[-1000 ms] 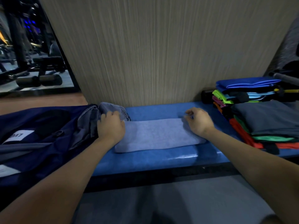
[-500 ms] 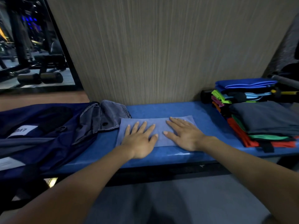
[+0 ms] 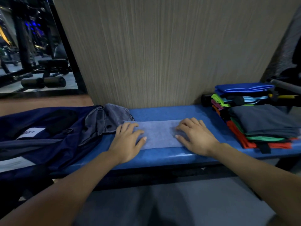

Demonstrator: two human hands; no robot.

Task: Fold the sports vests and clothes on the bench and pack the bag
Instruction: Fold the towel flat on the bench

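Observation:
A folded light-blue cloth (image 3: 160, 134) lies flat in the middle of the blue bench (image 3: 162, 113). My left hand (image 3: 126, 141) rests palm down on the cloth's left end, fingers spread. On the right end lies my right hand (image 3: 194, 136), fingers slightly bent and flat on the fabric. A dark navy bag (image 3: 45, 134) lies open at the left of the bench, with a grey garment (image 3: 110, 118) at its mouth. A stack of folded clothes (image 3: 260, 121), grey on top with green and red below, sits at the right.
A second pile with a blue cloth (image 3: 244, 88) on top stands behind the stack, beside a black-and-yellow bar (image 3: 283, 96). A wood-grain wall (image 3: 162, 51) rises right behind the bench. Gym equipment (image 3: 42, 79) shows at the far left. Grey floor lies below the bench.
Both hands went from gripping the cloth's ends to pressing flat near its middle. Now they have slid apart to its left and right ends.

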